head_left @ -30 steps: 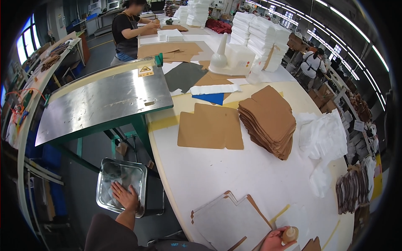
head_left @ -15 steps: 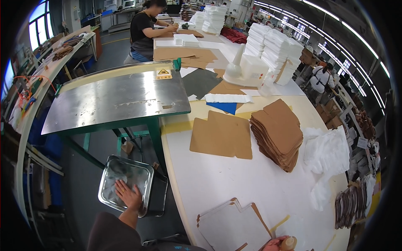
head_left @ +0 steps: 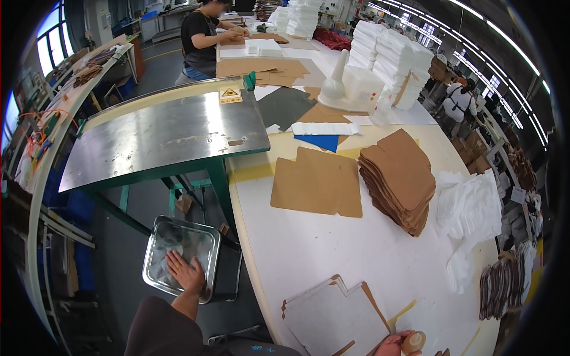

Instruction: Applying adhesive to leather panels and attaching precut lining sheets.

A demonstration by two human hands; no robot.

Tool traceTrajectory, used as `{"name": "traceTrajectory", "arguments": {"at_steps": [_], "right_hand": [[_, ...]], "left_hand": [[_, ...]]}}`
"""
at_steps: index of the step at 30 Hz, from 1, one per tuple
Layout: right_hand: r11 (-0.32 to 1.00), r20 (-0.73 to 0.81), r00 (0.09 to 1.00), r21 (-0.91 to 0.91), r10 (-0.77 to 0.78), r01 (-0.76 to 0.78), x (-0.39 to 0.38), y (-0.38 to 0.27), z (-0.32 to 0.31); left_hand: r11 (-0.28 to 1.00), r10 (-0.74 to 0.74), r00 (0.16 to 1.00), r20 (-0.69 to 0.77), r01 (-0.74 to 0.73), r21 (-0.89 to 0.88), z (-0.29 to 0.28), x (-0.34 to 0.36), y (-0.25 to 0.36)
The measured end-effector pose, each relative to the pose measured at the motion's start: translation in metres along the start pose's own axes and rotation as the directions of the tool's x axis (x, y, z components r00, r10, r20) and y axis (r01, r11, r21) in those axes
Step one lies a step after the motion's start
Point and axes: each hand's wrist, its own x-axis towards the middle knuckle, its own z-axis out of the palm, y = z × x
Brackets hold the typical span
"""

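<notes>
Pressing down flat, left hand (head_left: 185,272) lies spread inside the metal tray (head_left: 155,237), low beside the counter (head_left: 309,249) | right hand (head_left: 393,344) pinches a small brown bottle (head_left: 414,342) by the flat grey box (head_left: 335,317), far right of the tray

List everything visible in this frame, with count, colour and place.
Shiny square metal tray: one, silver, on a stand left of the white table.
Steel-topped bench: one, grey on green legs, upper left.
Flat brown cardboard blank: one, table centre.
Stack of brown cardboard blanks: one, right of it.
White cut card pieces: a few, near table edge.
White foam stacks: several, far end.
Seated person: one, dark top, far table.
Left hand: flat in tray.
Right hand: holds small tan object.
</notes>
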Motion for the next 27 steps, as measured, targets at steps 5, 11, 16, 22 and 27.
{"name": "traceTrajectory", "arguments": {"at_steps": [5, 11, 16, 22, 27], "right_hand": [[1.0, -0.031, 0.999, -0.005, -0.009, 0.009, 0.0, -0.001, -0.001], [1.0, -0.057, 0.998, 0.017, -0.02, 0.021, -0.002, -0.002, -0.001], [1.0, -0.059, 0.998, 0.008, -0.023, 0.024, -0.004, 0.0, -0.001], [1.0, -0.075, 0.997, 0.007, -0.029, 0.029, -0.005, -0.007, -0.006], [0.999, -0.079, 0.997, 0.053, 0.014, -0.01, -0.005, -0.01, -0.006]], "left_hand": [[1.0, 0.002, 1.0, 0.024, -0.002, 0.002, -0.001, 0.0, 0.002], [1.0, 0.02, 1.0, -0.021, -0.02, 0.008, 0.003, 0.0, -0.001], [0.999, 0.03, 0.999, -0.038, -0.029, 0.024, 0.003, 0.0, -0.001], [0.999, 0.009, 1.0, 0.015, -0.01, 0.035, 0.001, -0.004, -0.003], [0.999, -0.018, 0.999, 0.032, 0.016, 0.044, -0.004, -0.005, -0.002]]}}
